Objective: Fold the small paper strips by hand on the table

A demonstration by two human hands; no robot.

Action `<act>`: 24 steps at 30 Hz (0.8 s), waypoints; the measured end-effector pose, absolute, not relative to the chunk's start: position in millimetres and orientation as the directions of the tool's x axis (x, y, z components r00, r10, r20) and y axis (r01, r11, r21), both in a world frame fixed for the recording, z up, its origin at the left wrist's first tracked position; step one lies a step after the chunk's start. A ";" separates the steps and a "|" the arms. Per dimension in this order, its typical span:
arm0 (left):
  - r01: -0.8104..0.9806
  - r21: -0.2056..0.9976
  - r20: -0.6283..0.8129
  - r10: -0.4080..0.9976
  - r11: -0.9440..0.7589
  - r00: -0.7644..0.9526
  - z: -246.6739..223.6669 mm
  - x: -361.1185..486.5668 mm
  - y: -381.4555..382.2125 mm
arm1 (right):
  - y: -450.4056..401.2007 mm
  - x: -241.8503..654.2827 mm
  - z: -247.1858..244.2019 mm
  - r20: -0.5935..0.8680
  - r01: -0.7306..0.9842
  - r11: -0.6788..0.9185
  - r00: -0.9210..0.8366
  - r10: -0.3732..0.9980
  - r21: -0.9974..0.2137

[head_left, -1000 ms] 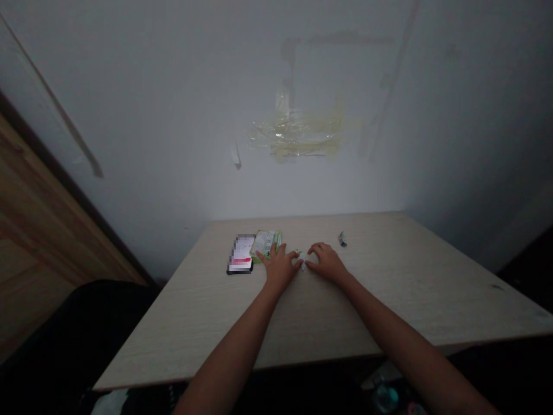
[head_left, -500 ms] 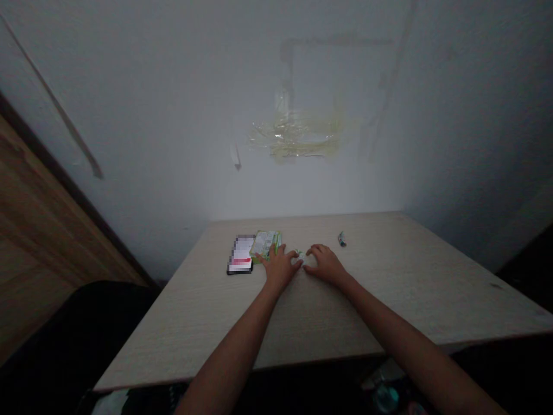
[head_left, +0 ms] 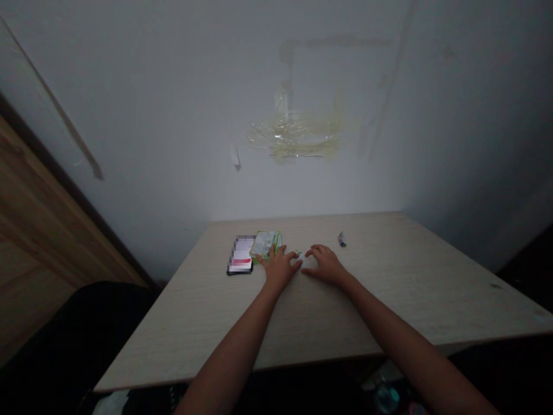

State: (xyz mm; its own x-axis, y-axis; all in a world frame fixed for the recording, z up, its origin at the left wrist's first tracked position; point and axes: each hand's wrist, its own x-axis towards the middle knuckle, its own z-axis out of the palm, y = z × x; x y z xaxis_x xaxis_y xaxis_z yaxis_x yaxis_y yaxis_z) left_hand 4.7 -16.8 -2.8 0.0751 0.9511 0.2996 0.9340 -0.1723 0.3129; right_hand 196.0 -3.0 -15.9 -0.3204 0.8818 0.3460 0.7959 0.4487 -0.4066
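A small white and green piece [head_left: 301,257], too small to make out, lies low over the table between my two hands. My left hand [head_left: 280,268] has its thumb and index finger closed around the piece's left side. Its other fingers spread left, over the near edge of a green and white printed packet [head_left: 264,243]. At the piece's right side is my right hand [head_left: 327,265], its thumb and index finger apart and curved toward it. Whether the right fingertips touch the piece is hard to tell.
Left of the packet lies a phone [head_left: 240,255] with a lit, blurred screen. A small crumpled wrapper [head_left: 341,239] sits farther back on the right of the wooden table [head_left: 207,323]. Behind the table rises a wall [head_left: 173,115] with peeling clear tape [head_left: 298,138].
My right thumb and fingers have shifted very slightly left and stand a little wider apart around the small piece. My left hand, the packet, the phone and the wrapper stay in place.
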 end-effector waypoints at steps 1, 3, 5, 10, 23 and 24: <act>0.934 0.310 0.296 0.951 -0.180 0.085 -2.6 4.0 -16.5 | -1.4 197.9 -16.1 0.339 0.786 0.454 -0.328 0.882 -0.420; 0.932 0.304 0.283 0.953 -0.196 0.108 -2.0 2.7 -15.9 | 2.3 202.2 -16.7 0.328 0.765 0.454 -0.329 0.885 -0.457; 0.929 0.306 0.256 0.958 -0.207 0.129 -1.1 2.2 -15.8 | 6.2 206.4 -17.6 0.340 0.745 0.449 -0.310 0.888 -0.493; 0.923 0.307 0.215 0.962 -0.232 0.171 0.5 3.5 -17.6 | 14.6 213.5 -22.5 0.398 0.701 0.489 -0.307 0.864 -0.520; 0.931 0.252 0.039 0.964 -0.266 0.265 10.6 -4.4 -13.0 | 27.2 215.7 -38.5 0.474 0.744 0.472 -0.237 0.848 -0.473; 0.930 0.253 0.036 0.963 -0.267 0.267 10.5 -4.5 -13.0 | 27.5 214.5 -38.1 0.470 0.753 0.462 -0.231 0.852 -0.468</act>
State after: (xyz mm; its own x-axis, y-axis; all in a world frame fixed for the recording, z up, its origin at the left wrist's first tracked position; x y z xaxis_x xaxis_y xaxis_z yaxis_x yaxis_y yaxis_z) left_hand -4.5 -13.0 10.5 0.2672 0.9630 0.0359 0.9298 -0.2674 0.2529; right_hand 214.5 27.5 -38.1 -0.2309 0.8518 0.4703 0.7533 0.4624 -0.4677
